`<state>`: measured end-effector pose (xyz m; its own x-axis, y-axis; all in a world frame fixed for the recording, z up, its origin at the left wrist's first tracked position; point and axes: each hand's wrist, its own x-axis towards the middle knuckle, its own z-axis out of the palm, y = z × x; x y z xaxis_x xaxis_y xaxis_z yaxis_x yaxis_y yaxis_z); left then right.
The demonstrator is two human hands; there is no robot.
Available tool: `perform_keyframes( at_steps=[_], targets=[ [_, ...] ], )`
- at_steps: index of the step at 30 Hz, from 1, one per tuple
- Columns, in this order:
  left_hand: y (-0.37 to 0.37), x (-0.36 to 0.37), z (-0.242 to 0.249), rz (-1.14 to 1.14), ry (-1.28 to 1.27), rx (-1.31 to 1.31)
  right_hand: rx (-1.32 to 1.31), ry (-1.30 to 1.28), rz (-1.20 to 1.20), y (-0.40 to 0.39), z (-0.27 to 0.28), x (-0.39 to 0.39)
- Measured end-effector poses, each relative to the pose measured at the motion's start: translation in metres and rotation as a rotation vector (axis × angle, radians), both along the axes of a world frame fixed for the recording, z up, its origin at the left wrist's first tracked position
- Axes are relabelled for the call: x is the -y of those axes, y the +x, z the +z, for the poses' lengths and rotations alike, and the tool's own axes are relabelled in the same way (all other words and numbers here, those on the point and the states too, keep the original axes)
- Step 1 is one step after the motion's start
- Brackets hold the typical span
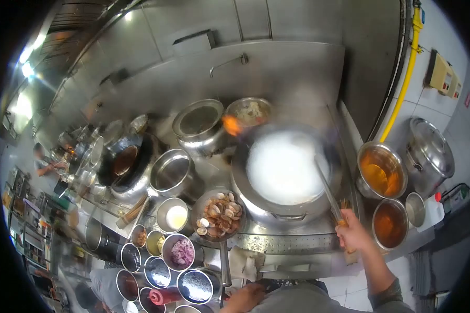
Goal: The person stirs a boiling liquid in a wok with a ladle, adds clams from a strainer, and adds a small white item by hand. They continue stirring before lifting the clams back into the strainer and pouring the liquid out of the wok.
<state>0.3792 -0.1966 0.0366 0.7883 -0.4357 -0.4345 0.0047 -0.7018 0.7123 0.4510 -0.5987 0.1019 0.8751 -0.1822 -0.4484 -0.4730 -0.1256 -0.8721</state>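
My right hand (353, 232) is closed round the handle of a long metal ladle (326, 188), whose far end dips into a large wok (289, 216). White, steaming liquid (286, 167) fills much of the wok. My left hand (247, 298) rests low at the front edge near my body, its fingers partly hidden. Just above it is the handle of a strainer (225, 263) that holds clams (220, 214). A folded cloth (245, 263) lies on the counter edge between the strainer handle and the wok.
Metal pots (172, 172) and bowls of chopped onion (183, 253) and other ingredients crowd the left. A flame (231, 125) burns behind the wok. Pots of orange liquid (381, 175) stand at right. Another person (44, 164) is far left; someone bends at lower left.
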Motion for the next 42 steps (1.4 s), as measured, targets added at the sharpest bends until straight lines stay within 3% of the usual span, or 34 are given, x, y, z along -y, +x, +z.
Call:
perform_keyframes(
  at_steps=[4,6,7,8,11,12,16,19,21,26,29,32,34,35,37,39,41,42],
  targets=[
    [-0.035,-0.005,-0.130,-0.003,-0.011,-0.125,-0.102,0.478,-0.089,-0.005,0.017,-0.007],
    [-0.044,0.022,-0.190,0.029,-0.111,0.042,-0.112,0.724,-0.074,-0.010,0.014,-0.002],
    [-0.042,0.040,-0.202,-0.189,0.157,0.139,-0.115,0.845,-0.070,-0.015,0.015,0.002],
    [-0.036,0.064,-0.189,-0.111,0.170,0.016,-0.133,0.907,-0.072,-0.021,0.019,0.002],
    [-0.037,0.114,-0.262,-0.268,0.217,0.008,-0.158,0.890,0.039,-0.034,0.017,0.021],
    [-0.046,0.132,-0.310,-0.241,0.202,0.297,-0.150,0.880,0.050,-0.038,0.024,0.024],
    [-0.057,0.175,-0.318,-0.125,0.363,0.355,-0.213,0.696,0.170,-0.048,0.038,0.051],
    [-0.057,0.184,-0.335,-0.152,0.377,-0.050,-0.234,0.658,0.196,-0.057,0.041,0.067],
    [-0.054,0.188,-0.343,-0.184,0.410,-0.034,-0.219,0.570,0.221,-0.063,0.044,0.072],
    [-0.043,0.179,-0.319,-0.350,0.475,-0.063,-0.217,0.437,0.336,-0.071,0.045,0.091],
    [-0.055,0.159,-0.313,-0.273,0.455,-0.029,-0.188,0.340,0.409,-0.075,0.038,0.100],
    [-0.073,0.123,-0.309,-0.204,0.426,0.014,-0.170,0.228,0.460,-0.083,0.030,0.104],
    [-0.072,0.090,-0.298,-0.414,0.371,0.180,-0.168,0.140,0.492,-0.086,0.026,0.107],
    [-0.073,0.069,-0.285,-0.349,0.302,0.074,-0.157,0.123,0.491,-0.087,0.026,0.106],
    [-0.055,0.045,-0.166,-0.220,0.162,-0.133,-0.137,0.087,0.483,-0.091,0.028,0.103],
    [-0.046,0.013,-0.093,-0.141,0.191,-0.164,-0.148,0.054,0.474,-0.092,0.030,0.099],
    [-0.019,0.032,0.046,0.252,0.138,-0.203,-0.158,0.038,0.465,-0.089,0.037,0.091],
    [-0.014,0.022,0.058,0.412,0.085,-0.139,-0.162,0.041,0.457,-0.086,0.044,0.085]
  ],
)
